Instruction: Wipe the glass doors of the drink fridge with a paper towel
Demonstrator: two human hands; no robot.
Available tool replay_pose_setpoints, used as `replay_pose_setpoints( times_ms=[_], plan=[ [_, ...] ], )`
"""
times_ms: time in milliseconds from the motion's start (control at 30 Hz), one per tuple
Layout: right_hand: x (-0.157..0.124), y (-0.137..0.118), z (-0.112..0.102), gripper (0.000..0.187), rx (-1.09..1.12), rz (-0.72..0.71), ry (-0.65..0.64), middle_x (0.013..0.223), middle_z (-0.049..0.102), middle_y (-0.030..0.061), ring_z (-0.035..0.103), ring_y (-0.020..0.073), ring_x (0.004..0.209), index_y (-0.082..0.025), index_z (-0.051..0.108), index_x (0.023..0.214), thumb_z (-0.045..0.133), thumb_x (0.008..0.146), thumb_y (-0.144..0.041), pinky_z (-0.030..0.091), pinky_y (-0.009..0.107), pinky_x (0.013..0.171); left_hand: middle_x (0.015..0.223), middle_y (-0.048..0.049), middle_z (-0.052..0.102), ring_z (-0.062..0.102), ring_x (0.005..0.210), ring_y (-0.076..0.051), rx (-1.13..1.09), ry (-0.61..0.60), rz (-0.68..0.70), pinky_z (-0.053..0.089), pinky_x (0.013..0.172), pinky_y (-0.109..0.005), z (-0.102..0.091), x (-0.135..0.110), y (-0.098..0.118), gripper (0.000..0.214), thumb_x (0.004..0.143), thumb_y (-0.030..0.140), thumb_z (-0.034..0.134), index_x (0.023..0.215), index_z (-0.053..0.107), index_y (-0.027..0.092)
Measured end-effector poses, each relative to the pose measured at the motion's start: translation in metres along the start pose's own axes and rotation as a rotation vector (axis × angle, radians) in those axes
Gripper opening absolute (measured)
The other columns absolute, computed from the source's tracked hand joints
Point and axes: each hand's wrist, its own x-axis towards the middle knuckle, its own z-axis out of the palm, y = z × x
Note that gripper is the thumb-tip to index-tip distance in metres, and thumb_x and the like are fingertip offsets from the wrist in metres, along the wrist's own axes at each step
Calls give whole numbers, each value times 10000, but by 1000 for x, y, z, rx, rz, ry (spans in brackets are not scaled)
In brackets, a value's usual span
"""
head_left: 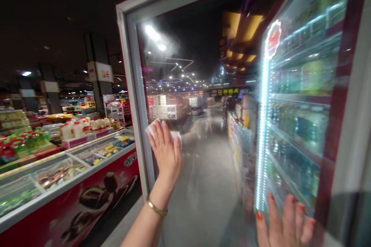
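A tall glass cooler door (203,96) stands swung open in front of me, with a grey frame and fogged patches near its top. My left hand (165,149) lies flat against the glass near the frame, pressing a white cloth (153,127) under its fingers; a gold bracelet circles the wrist. My right hand (285,222) rests at the lower right of the glass, fingers spread, nails painted orange, holding nothing.
A red chest freezer (72,197) with sliding glass lids runs along the left, with milk jugs (84,126) and goods behind it. Lit cooler shelves (301,123) of bottles show at right. A shop aisle (203,170) is seen through the glass.
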Motion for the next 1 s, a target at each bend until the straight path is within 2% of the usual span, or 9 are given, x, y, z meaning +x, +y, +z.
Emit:
replay_pose_setpoints(
  times_ms=[67, 133, 233, 433, 533, 667, 800, 900, 1000],
  plan=[
    [-2, 2, 7, 776, -22, -1, 42, 1780, 258, 191, 300, 509, 1621, -256, 299, 1727, 604, 1014, -266, 286, 880, 1207, 1825, -94, 105, 44, 1714, -258, -18, -30, 137, 38, 1409, -567, 5, -11, 29, 755, 1087, 350, 435, 1744, 93, 205],
    [-4, 4, 14, 772, -42, -13, 71, 1765, 295, 207, 318, 508, 1614, -228, 331, 1716, 627, 1006, -278, 289, 873, 1212, 1822, -4, 152, 85, 1715, -237, -39, -117, 523, 42, 1413, -525, 3, -47, 53, 706, 1076, 432, 469, 1724, 239, 273],
    [-8, 5, 17, 771, -48, -24, 52, 1767, 296, 199, 318, 491, 1620, -229, 332, 1716, 633, 1008, -291, 279, 849, 1237, 1801, 76, 217, 115, 1711, -192, -47, -187, 819, 57, 1415, -476, -3, -85, 49, 667, 1058, 528, 514, 1681, 347, 355],
    [-8, 1, 16, 791, -76, -22, 10, 1788, 253, 183, 270, 460, 1647, -228, 281, 1731, 618, 1017, -281, 268, 797, 1269, 1814, -154, 133, 7, 1708, -255, -54, -19, -31, 75, 1403, -588, 15, 18, 28, 812, 1100, 385, 426, 1735, -29, 162],
    [-5, 2, 15, 797, -63, -21, -2, 1800, 230, 167, 275, 457, 1647, -260, 252, 1740, 600, 1024, -273, 256, 794, 1272, 1822, -91, 136, -5, 1711, -254, -74, -87, 271, 22, 1409, -574, 16, 18, 64, 787, 1088, 402, 432, 1742, 58, 176],
    [-2, 7, 6, 776, -40, -44, -42, 1804, 214, 165, 265, 442, 1653, -260, 229, 1746, 560, 1044, -281, 255, 772, 1283, 1768, 160, 270, 77, 1699, -111, -85, -202, 803, 93, 1421, -380, -6, -49, 69, 607, 1066, 428, 461, 1665, 379, 381],
    [-2, 5, -1, 739, -14, -56, -124, 1806, 220, 147, 238, 409, 1668, -267, 217, 1748, 510, 1069, -285, 258, 746, 1297, 1791, -33, 248, 21, 1699, -190, -50, -92, 483, 2, 1418, -486, -3, -15, 28, 755, 1072, 370, 470, 1740, 154, 214],
    [-2, 1, -1, 746, -25, -24, -121, 1807, 209, 165, 221, 424, 1669, -246, 202, 1750, 510, 1073, -299, 257, 767, 1288, 1812, -139, 165, 15, 1702, -265, -75, -22, 105, 27, 1399, -608, 15, 44, 42, 803, 1093, 378, 428, 1741, 2, 170],
    [-3, 2, 0, 737, -23, -3, -115, 1809, 211, 154, 228, 424, 1668, -268, 204, 1751, 498, 1076, -302, 263, 768, 1286, 1810, -84, 238, 62, 1704, -277, -148, -103, 355, 45, 1400, -596, 13, 37, 85, 747, 1081, 362, 449, 1740, 139, 200]
  ],
)
